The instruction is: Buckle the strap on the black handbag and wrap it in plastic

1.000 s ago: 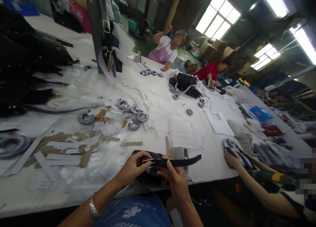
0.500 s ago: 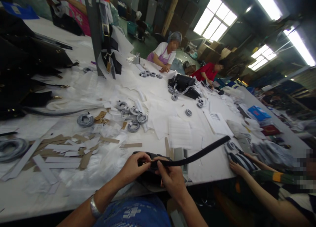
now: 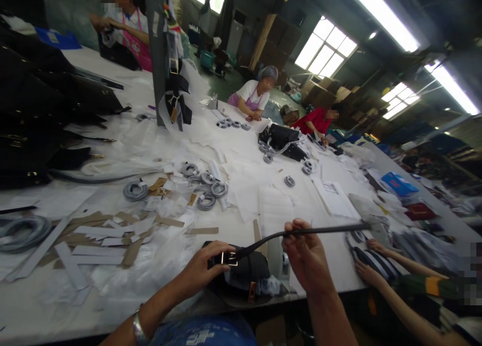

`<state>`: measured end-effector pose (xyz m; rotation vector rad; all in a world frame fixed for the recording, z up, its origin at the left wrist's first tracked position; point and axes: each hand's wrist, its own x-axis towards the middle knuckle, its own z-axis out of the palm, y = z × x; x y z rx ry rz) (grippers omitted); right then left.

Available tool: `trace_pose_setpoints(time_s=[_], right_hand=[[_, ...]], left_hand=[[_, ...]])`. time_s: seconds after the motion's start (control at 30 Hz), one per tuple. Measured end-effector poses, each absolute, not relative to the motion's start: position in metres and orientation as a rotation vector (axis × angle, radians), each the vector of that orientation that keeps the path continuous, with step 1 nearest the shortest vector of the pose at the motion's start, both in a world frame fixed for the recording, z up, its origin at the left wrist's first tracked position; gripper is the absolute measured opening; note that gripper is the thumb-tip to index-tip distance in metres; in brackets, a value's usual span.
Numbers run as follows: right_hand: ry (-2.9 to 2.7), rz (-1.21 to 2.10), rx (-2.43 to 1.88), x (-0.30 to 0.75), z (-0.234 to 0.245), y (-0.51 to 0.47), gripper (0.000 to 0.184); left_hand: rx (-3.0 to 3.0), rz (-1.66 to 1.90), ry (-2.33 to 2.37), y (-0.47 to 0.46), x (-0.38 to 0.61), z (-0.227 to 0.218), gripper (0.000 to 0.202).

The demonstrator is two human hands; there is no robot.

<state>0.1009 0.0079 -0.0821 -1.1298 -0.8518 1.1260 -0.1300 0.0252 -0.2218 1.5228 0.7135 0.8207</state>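
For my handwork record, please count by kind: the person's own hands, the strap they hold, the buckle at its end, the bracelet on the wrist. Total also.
Hands: 2 (left hand, right hand)
Straps: 1 black strap
Buckles: 1 gold buckle
Bracelets: 1 silver bracelet
Total: 5

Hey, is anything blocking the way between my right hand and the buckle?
Nothing visible blocks it: only the black strap, held by your right hand, runs across to the buckle at your left hand.
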Motion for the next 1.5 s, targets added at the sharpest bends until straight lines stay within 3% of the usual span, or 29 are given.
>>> trace_pose_setpoints(time_s=[0.2,0.47,0.6,1.5], right_hand=[[-1.235,0.994,-1.239,0.117,-0.067,0.005,0.019],[-1.876,1.342,-1.932,0.098,-0.065,0.000,0.021],[-2.006,1.313,-2.135,0.100,-0.080,-0.002,0.020],[-2.297,1.010,-2.130,0.086,-0.085,0.009,0.026]], left_hand=[[1.425,0.819,0.873,0.023,-0.130,-0.225,0.029],[1.420,0.865,0.858,0.024,-0.129,-0.228,0.030],[1.411,0.869,0.862,0.022,-0.129,-0.229,0.028],[1.739,0.865,0.819,0.017,-0.138,-0.216,0.034]])
